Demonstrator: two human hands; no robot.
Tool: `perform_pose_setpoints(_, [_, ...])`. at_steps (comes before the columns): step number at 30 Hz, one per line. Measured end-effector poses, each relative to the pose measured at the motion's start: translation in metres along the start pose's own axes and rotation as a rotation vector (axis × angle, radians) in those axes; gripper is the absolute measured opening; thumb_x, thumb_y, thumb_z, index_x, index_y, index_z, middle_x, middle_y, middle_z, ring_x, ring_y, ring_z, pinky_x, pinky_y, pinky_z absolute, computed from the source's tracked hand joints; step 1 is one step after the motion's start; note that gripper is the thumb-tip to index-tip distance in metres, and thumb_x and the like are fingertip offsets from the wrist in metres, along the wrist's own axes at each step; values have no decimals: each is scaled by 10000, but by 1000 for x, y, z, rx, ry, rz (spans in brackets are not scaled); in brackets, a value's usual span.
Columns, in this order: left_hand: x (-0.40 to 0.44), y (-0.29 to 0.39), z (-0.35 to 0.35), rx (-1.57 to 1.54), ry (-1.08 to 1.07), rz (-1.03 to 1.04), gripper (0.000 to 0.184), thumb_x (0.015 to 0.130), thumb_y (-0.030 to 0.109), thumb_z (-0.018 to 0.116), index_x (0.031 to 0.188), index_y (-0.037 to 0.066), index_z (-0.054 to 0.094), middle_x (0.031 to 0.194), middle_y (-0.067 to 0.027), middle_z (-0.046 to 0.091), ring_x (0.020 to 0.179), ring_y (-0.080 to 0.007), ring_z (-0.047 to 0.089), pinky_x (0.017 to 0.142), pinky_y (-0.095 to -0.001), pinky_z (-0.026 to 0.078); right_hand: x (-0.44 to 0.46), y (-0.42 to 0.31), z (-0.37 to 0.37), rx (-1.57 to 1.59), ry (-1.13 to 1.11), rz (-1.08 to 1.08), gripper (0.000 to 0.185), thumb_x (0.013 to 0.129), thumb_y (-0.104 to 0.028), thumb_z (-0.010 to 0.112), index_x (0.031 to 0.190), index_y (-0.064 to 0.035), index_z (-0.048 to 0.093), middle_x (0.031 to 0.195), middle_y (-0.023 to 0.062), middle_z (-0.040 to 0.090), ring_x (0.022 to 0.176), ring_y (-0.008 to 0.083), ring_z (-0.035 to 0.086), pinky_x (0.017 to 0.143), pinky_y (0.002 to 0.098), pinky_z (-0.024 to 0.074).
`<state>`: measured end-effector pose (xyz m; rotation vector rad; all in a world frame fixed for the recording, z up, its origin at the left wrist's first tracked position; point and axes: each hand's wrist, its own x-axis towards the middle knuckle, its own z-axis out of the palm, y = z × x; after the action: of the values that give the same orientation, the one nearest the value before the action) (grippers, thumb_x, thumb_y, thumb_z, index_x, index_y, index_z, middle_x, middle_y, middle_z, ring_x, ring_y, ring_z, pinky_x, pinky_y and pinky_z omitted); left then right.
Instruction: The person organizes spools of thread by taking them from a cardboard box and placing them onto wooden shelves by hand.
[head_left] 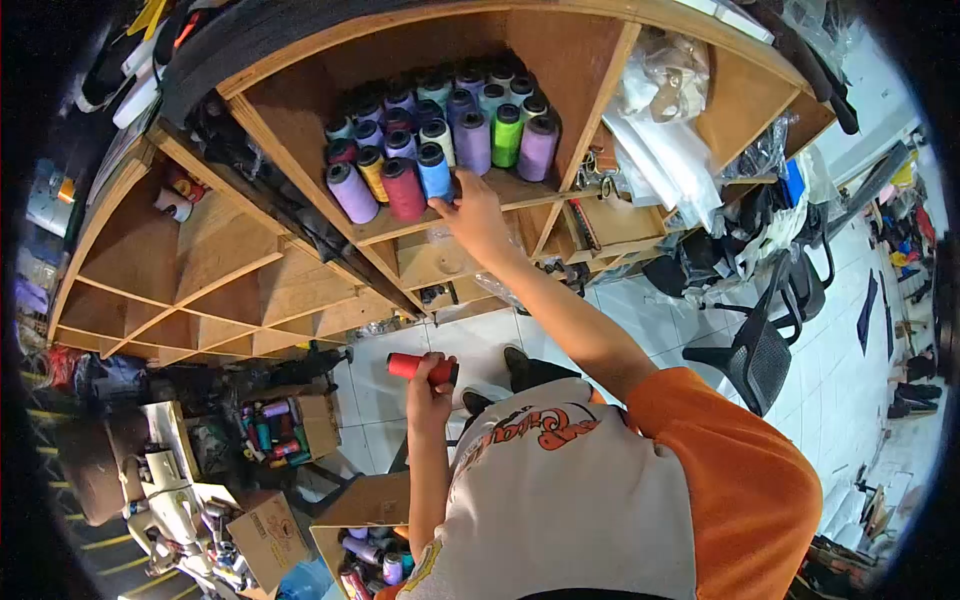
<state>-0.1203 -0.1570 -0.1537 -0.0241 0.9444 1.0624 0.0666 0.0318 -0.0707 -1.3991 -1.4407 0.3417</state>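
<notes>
My left hand (429,396) is closed around a red thread spool (403,366), held on its side in front of my body. Up at the wooden shelf, my right hand (477,218) has thumb and fingers on the lower part of a blue thread spool (435,173) in the front row. That spool stands upright between a dark red spool (403,190) and a cream spool (438,137) set further back. Several more spools stand around it, among them a purple spool (351,192), a yellow spool (372,173) and a bright green spool (506,136).
Wooden shelf dividers (604,105) flank the spools. Plastic bags (665,75) fill the compartment to the right. Below are a cardboard box of spools (375,497), another box of spools (318,424) and a sewing machine (165,490). A black chair (755,345) stands at the right.
</notes>
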Motion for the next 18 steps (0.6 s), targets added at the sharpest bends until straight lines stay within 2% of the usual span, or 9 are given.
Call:
perform_pose_setpoints(2, [2, 1, -1, 4, 14, -19, 199, 814, 89, 655, 973, 57, 541, 935, -51, 601, 916, -232, 628, 372, -160, 367, -3, 2, -2, -13, 21, -10, 472, 732, -188, 750, 1078, 24, 510, 1017, 228, 586, 923, 401, 579, 775, 446, 478])
perform_pose_setpoints(5, [-2, 1, 9, 140, -1, 60, 256, 805, 105, 670, 1015, 52, 534, 967, -68, 603, 893, -232, 635, 370, -157, 360, -13, -19, -27, 77, -9, 99, 383, 730, -176, 740, 1018, -3, 555, 950, 195, 622, 850, 344, 618, 734, 403, 498])
perform_pose_setpoints(8, [-25, 10, 56, 304, 8, 136, 315, 795, 136, 694, 1060, 49, 546, 919, -61, 610, 773, -159, 630, 382, -171, 324, -43, -12, -49, -42, -434, 112, 427, 756, -228, 739, 1078, 4, 583, 959, 149, 650, 806, 230, 652, 683, 324, 526])
perform_pose_setpoints(10, [-24, 15, 65, 385, -84, 149, 374, 797, 159, 703, 1112, 53, 532, 900, -46, 613, 707, -116, 596, 377, -175, 309, -65, -30, -77, 110, -915, 219, 436, 753, -276, 721, 1073, -7, 596, 961, 138, 651, 809, 230, 648, 716, 334, 517])
perform_pose_setpoints(12, [-25, 20, 86, 482, -122, 168, 416, 806, 187, 713, 1154, 57, 524, 828, -18, 606, 578, -54, 513, 362, -184, 291, -92, -35, -84, 126, -1013, 129, 465, 725, -280, 745, 1075, -13, 596, 961, 132, 652, 824, 240, 645, 731, 338, 506])
perform_pose_setpoints(13, [-23, 19, 94, 520, -163, 204, 414, 805, 186, 716, 1150, 56, 527, 812, -16, 601, 559, -52, 503, 358, -185, 287, -103, -32, -82, -3, -1013, 90, 502, 688, -275, 772, 1085, -21, 597, 959, 145, 647, 833, 265, 641, 756, 353, 497])
perform_pose_setpoints(15, [-20, 17, 104, 596, -232, 275, 410, 803, 184, 723, 1142, 54, 532, 778, -12, 592, 521, -48, 485, 352, -186, 280, -117, -32, -82, 53, -815, -23, 510, 676, -243, 778, 1098, -22, 597, 953, 155, 644, 838, 290, 638, 768, 356, 493])
perform_pose_setpoints(16, [-11, 12, 105, 636, -237, 377, 432, 792, 183, 739, 1142, 42, 530, 754, -17, 579, 485, -49, 465, 345, -189, 293, -116, -33, -85, 73, -803, 7, 498, 679, -228, 774, 1096, -19, 599, 953, 158, 644, 841, 296, 637, 774, 358, 492])
perform_pose_setpoints(18, [-9, 14, 112, 793, -325, 413, 500, 787, 196, 746, 1185, 33, 490, 754, -13, 581, 484, -50, 456, 344, -193, 309, -112, -37, -93, 116, -776, 68, 475, 685, -200, 765, 1091, -12, 604, 954, 163, 644, 846, 307, 634, 785, 362, 490])
